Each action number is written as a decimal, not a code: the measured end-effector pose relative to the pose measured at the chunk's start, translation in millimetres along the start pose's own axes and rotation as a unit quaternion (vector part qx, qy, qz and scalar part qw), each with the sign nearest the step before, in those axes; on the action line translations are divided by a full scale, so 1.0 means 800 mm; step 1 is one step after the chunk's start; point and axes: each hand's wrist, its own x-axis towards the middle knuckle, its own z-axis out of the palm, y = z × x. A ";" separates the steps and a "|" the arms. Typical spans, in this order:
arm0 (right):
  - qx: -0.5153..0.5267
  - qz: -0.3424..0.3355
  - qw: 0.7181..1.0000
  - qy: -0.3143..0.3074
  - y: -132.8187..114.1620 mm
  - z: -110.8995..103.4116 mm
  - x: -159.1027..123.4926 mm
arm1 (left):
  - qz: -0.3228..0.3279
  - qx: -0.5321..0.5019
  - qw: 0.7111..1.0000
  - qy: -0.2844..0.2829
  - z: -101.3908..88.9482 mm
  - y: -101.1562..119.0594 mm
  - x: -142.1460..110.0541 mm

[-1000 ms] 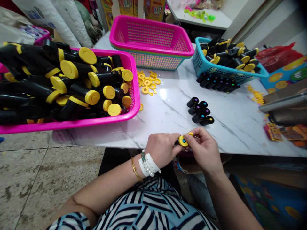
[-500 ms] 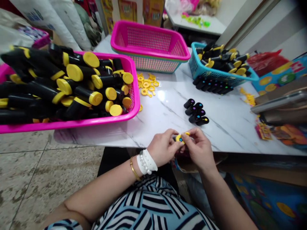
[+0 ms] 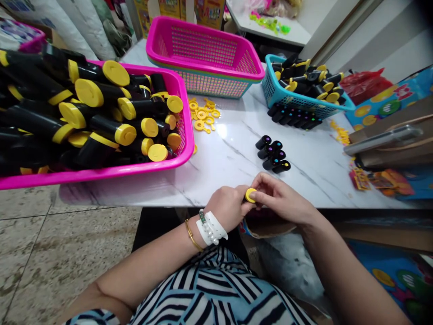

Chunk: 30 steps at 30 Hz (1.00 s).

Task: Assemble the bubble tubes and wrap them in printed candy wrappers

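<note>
The round yellow plastic cap (image 3: 251, 195), a moment earlier showing its blue-dotted centre, now faced up plain; the left hand (image 3: 231, 206) gripped the black tube beneath, the right hand (image 3: 282, 200) pressed the cap, at the white marble table (image 3: 233, 158) edge; seemingly seated.

Baskets, caps and loose parts on a marble-patterned table

A large pink basket (image 3: 145, 169) at the left is heaped with black tubes with yellow caps (image 3: 101, 117); an empty pink basket (image 3: 203, 49) sits behind it, stacked on others. Loose yellow rings (image 3: 203, 115) lie between them. A blue basket (image 3: 304, 97) holds more capped tubes, with a row of black caps (image 3: 292, 117) just in front and four black caps (image 3: 273, 154) nearer the table edge (image 3: 219, 198). A red bag (image 3: 363, 83) lies at the far right.
</note>
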 end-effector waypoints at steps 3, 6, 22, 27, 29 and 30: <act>-0.014 0.005 1.000 0.001 0.000 0.007 -0.002 | -0.017 0.026 0.999 -0.006 0.001 0.002 0.000; -0.001 -0.008 1.000 0.016 0.008 0.012 -0.001 | -0.029 0.051 0.998 -0.019 -0.001 0.004 -0.001; -0.114 -0.087 0.983 0.118 0.020 0.030 -0.005 | -0.007 0.090 0.996 0.006 -0.003 0.001 -0.001; 0.038 -0.032 0.999 -0.012 0.019 0.006 -0.003 | -0.001 0.089 0.996 0.004 -0.005 0.003 -0.003; 0.065 0.026 0.996 -0.056 0.008 -0.009 0.003 | 0.001 0.080 0.997 -0.014 -0.006 0.004 -0.003; 0.063 0.059 0.994 -0.070 0.001 -0.015 0.006 | 0.003 0.077 0.997 -0.028 -0.006 0.004 -0.003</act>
